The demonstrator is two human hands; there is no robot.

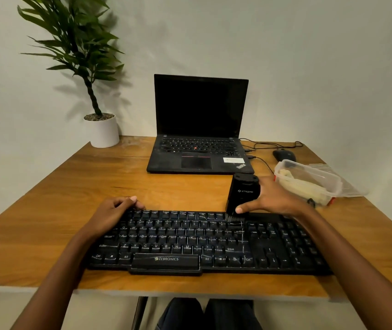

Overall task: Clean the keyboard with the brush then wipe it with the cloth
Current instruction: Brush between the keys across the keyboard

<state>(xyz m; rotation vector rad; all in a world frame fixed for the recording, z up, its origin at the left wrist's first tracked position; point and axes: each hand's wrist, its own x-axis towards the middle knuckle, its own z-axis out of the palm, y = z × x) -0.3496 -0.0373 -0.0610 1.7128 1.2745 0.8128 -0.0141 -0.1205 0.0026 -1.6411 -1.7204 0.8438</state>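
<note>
A black Zebronics keyboard (190,244) lies across the front of the wooden desk (71,186). My right hand (273,198) grips a black block-shaped brush (243,192), held upright with its bristles down on the top key row, right of the middle. My left hand (116,210) rests curled on the keyboard's upper left corner and holds it in place. A pale cloth (302,184) lies inside a clear plastic box (330,179) to the right.
An open black laptop (199,129) stands at the back centre, with cables and a black mouse (284,154) to its right. A potted plant (102,129) sits at the back left corner. My knees show below the desk's front edge.
</note>
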